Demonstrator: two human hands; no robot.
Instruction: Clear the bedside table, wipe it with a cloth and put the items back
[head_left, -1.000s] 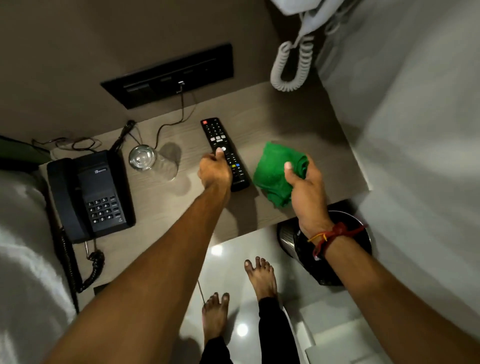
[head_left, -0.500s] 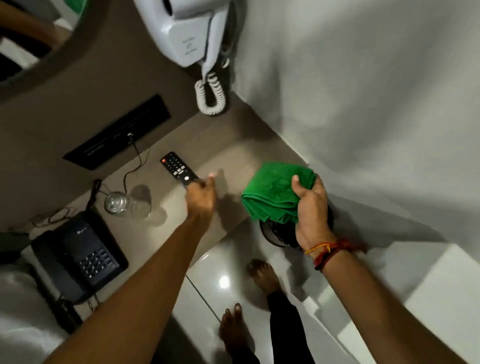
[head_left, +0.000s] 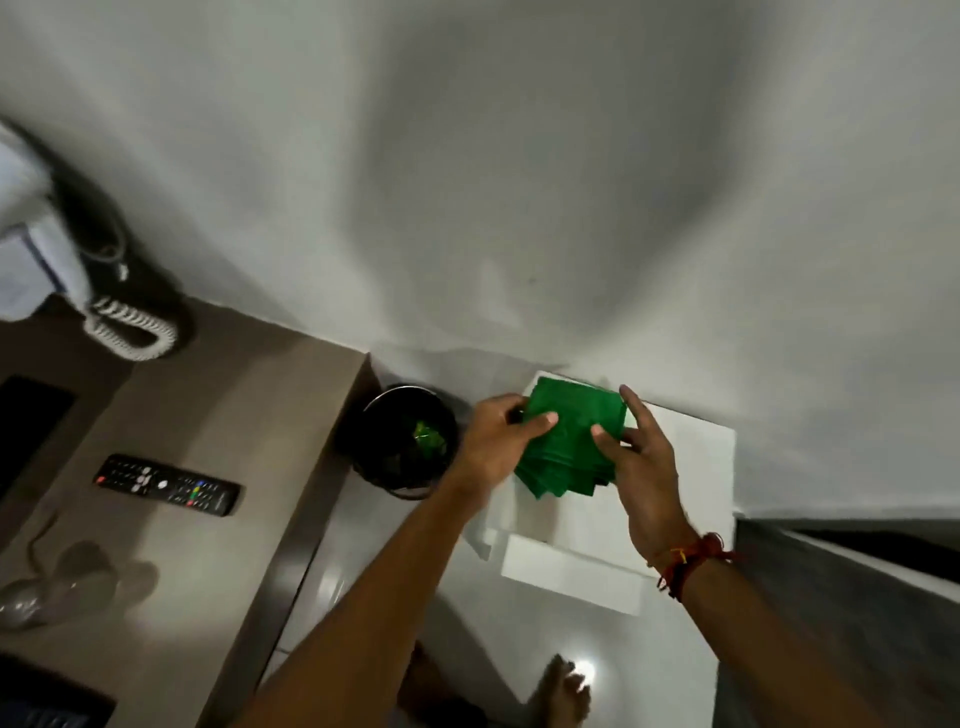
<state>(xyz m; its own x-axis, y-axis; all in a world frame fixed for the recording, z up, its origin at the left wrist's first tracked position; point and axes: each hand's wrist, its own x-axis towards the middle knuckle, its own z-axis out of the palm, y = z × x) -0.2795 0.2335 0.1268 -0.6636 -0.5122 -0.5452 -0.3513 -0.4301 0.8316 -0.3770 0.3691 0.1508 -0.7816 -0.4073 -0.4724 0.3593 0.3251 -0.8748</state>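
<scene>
The folded green cloth (head_left: 569, 441) is held between both hands above a white ledge (head_left: 691, 467) to the right of the bedside table. My left hand (head_left: 501, 436) grips its left edge, my right hand (head_left: 636, 457) its right edge. The wooden bedside table (head_left: 223, 426) lies at the left. On it rest the black remote (head_left: 167, 484), a clear glass (head_left: 47, 592) at the far left, and the corner of the black telephone (head_left: 47, 696) at the bottom left edge.
A black waste bin (head_left: 405, 441) with something green inside stands between the table and the white ledge. A white wall-mounted handset with a coiled cord (head_left: 130, 332) hangs over the table's far corner. My bare feet (head_left: 563, 691) stand on the glossy floor.
My left hand has let go of the remote, which now lies on the table, and joined the right hand on the cloth. Both hands and the view have swung right, off the table.
</scene>
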